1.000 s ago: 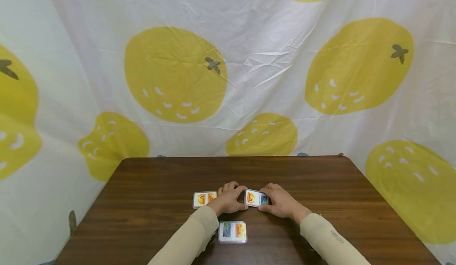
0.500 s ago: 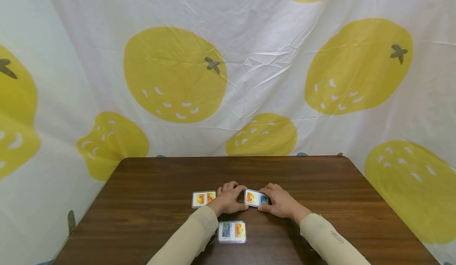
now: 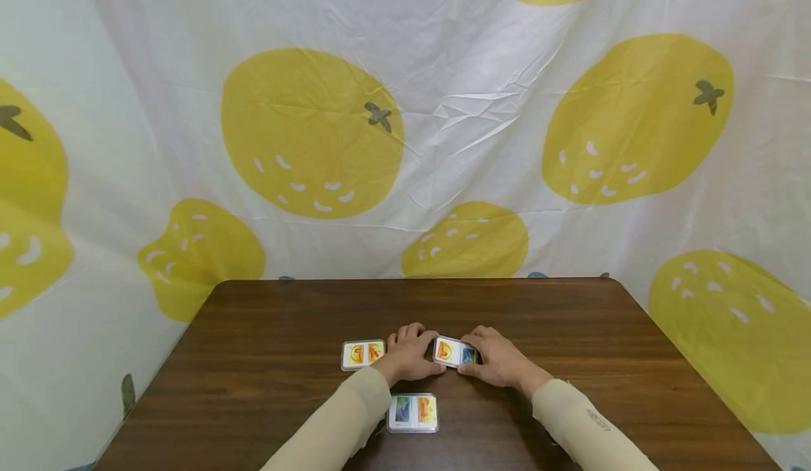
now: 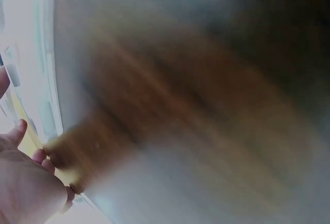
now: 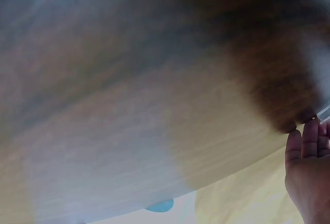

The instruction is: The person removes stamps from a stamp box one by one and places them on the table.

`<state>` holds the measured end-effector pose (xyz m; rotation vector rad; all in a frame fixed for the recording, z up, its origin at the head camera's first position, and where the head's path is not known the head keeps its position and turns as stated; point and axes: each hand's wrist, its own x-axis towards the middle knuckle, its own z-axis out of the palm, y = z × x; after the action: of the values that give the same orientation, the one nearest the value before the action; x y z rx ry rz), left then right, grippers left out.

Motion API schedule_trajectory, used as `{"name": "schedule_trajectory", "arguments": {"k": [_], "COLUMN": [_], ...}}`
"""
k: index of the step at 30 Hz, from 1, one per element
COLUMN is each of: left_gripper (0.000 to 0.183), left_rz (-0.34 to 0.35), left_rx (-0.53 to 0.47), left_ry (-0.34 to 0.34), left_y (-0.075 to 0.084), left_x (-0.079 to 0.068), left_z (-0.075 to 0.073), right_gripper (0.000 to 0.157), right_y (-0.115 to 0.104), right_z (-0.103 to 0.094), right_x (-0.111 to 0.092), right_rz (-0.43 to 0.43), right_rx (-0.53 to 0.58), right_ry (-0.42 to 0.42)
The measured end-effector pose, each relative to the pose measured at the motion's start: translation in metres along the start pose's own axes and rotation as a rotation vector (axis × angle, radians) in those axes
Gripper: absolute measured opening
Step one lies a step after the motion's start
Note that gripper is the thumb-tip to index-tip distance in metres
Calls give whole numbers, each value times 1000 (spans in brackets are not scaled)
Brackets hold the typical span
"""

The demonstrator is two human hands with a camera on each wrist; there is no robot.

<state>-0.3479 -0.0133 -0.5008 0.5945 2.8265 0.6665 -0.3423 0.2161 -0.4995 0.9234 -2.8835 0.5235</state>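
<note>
A flat clear-edged card case [image 3: 448, 351], its white face printed with an orange picture and a blue-green one, lies between both hands in the head view. My right hand [image 3: 500, 358] pinches its right end between thumb and fingers, covering part of the blue picture. At the left end, the thumb and index finger of my left hand [image 3: 410, 355] meet the case's near and far edges. A second case [image 3: 357, 355] with two orange pictures lies left of my left hand, partly behind it. Nearer to me rests a third case [image 3: 413, 412] with a green-blue and an orange picture.
Everything lies on a dark brown wooden table [image 3: 266, 386] with rounded far corners. Behind it hangs a white cloth [image 3: 469, 48] printed with large yellow fruits. Both wrist views are mostly filled by blurred tabletop, with fingers at the edge.
My left thumb has shifted slightly right, to the near edge of the case between the hands. The right hand and the other two cases look unmoved.
</note>
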Motion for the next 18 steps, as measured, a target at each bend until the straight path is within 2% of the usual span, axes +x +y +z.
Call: {"name": "schedule_trajectory", "arguments": {"k": [7,18], "left_gripper": [65,58], "left_rz": [-25,1], "left_rx": [-26,6], "left_ry": [7,-10], "left_y": [4,2], "left_x": [1,-1], "left_z": [1,-2], "right_gripper": [54,56], "right_y": [-2,1], "right_z": [-1,-4], "right_x": [0,-1], "right_rz": [-3,0], "right_rx": [-14,-13], "right_ry": [3,-26]}}
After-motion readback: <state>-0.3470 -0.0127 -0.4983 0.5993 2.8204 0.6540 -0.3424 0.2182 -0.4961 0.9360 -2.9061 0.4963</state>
